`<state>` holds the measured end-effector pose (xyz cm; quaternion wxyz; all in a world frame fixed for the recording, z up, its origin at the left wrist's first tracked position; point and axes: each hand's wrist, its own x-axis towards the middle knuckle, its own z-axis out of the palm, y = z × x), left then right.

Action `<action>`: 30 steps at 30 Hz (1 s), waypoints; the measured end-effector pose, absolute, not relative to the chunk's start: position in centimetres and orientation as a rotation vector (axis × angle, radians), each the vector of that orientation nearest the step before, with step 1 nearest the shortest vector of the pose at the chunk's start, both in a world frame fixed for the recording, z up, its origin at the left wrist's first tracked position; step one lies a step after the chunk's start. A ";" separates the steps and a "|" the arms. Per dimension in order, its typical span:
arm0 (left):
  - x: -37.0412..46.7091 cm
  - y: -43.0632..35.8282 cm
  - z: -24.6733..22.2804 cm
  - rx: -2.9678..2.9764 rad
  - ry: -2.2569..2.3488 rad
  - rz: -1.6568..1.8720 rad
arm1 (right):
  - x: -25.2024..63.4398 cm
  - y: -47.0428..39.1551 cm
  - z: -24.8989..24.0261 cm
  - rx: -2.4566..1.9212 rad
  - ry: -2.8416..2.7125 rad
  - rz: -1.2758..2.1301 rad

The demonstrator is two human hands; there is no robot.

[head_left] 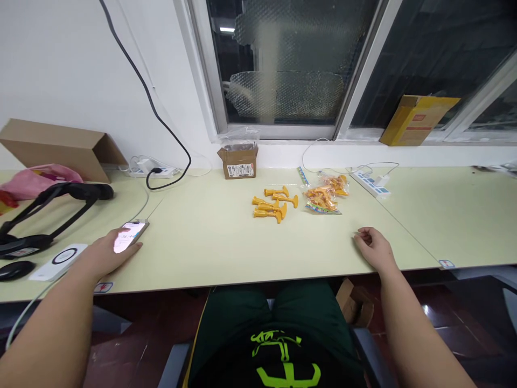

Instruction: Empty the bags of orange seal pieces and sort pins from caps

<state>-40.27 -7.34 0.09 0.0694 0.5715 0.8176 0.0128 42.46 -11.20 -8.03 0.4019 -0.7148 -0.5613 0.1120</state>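
My left hand [105, 257] is closed around the near end of a smartphone [130, 237] with a lit screen. A finger lies over the glass, and the thumb runs along the lower side. On the right, my right hand [375, 249] rests at the table's front with its fingers curled in and nothing visible in them. Several yellow plastic pieces with T-shaped ends [270, 207] lie loose in the middle, apart from both hands. Beside them are clear bags [323, 199] holding more yellow pieces.
A small cardboard box [239, 161] stands by the wall. Power strips [369, 183] with cords lie at the back. On the left are a black headset-like frame [76, 191], a white charging pad [60, 261], a black mouse [16, 270] and a larger carton [60, 148].
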 end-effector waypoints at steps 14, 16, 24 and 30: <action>-42.4 -6.1 -1.5 1.846 2.453 -0.142 | 42.0 -11.4 -7.4 -1.824 -1.412 0.295; -42.5 -6.1 -1.6 1.857 2.448 -0.136 | 41.9 -11.4 -7.3 -1.827 -1.415 0.286; -42.0 -6.6 -1.1 1.801 2.460 -0.069 | 42.0 -11.4 -7.5 -1.810 -1.435 0.271; -42.0 -6.8 -1.0 1.740 2.494 -0.064 | 42.4 -11.2 -8.0 -1.813 -1.450 0.256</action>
